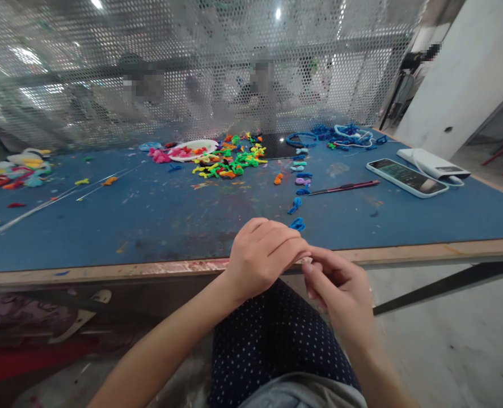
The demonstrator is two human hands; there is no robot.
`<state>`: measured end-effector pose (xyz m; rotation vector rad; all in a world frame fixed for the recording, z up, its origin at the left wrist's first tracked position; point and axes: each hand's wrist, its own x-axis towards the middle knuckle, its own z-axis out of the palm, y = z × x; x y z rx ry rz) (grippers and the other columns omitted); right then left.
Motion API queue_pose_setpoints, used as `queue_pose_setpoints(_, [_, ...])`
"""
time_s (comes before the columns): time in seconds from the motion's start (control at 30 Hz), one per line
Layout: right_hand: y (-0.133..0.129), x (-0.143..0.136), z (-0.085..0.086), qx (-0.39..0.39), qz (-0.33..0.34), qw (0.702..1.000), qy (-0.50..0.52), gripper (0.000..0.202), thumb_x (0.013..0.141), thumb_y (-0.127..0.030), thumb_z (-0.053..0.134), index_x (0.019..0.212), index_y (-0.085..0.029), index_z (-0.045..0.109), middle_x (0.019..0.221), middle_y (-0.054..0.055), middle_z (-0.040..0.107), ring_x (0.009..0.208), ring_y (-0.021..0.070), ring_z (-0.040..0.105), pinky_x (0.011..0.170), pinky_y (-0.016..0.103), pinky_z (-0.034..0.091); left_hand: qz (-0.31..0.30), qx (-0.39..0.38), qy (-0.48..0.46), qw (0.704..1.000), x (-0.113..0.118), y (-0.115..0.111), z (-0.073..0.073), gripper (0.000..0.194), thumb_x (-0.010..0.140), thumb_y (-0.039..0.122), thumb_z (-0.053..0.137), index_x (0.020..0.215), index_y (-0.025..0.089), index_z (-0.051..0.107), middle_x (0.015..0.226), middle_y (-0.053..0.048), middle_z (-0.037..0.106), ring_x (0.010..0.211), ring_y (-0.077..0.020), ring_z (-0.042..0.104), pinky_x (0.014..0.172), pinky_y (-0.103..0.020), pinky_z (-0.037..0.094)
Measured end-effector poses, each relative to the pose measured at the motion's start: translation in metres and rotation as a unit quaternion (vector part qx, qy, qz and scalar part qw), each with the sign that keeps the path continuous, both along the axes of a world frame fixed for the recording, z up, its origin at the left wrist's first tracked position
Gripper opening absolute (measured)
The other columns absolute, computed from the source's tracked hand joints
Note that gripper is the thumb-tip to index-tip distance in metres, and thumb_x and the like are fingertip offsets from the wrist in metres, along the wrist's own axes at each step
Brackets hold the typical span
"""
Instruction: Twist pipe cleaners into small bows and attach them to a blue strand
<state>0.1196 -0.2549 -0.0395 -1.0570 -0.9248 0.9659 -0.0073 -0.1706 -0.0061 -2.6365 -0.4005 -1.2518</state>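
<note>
My left hand is curled at the front edge of the blue table, its back turned up. Against its fingertips, my right hand is closed with thumb and forefinger pinched together. Whatever lies between the fingers is mostly hidden; only a tiny pale bit shows at the right thumb tip. Just beyond the left knuckles lies a looped blue piece. Behind it runs a row of small knotted pieces, among them a blue one and a lilac one. An orange piece sits left of that row.
A heap of green, yellow and orange pieces lies near a white plate. Rightward are a dark red pen-like stick, a phone, a white power bank and blue cords. A perforated metal screen stands behind.
</note>
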Motion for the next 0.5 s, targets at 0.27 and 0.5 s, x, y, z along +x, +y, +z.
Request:
queue_pose_setpoints(0.27, [0.003,0.001,-0.005,0.04,0.058,0.997,0.039,0.02,0.081,-0.017,0.062,0.097,-0.025,0.071,0.046,-0.008,0.05,0.039,0.004,0.042,0.037,0.015,0.03,0.025,-0.04,-0.018,0.999,0.003,-0.003,0.0,0.015,0.093,0.025,0.05,0.081,0.018,0.056,0.079,-0.003,0.067,0.081,-0.0171,0.06,0.078,-0.034,0.041])
queue_pose_setpoints(0.5, [0.006,-0.005,-0.003,0.041,-0.041,0.994,-0.093,0.024,0.083,-0.024,0.061,0.107,-0.021,0.063,0.053,-0.007,0.049,0.047,0.0087,0.047,0.046,0.02,0.041,-0.045,-0.23,-0.087,0.968,0.005,-0.012,-0.005,0.029,0.096,0.04,0.04,0.082,0.019,0.055,0.092,-0.006,0.06,0.097,-0.0195,0.052,0.089,-0.036,0.041])
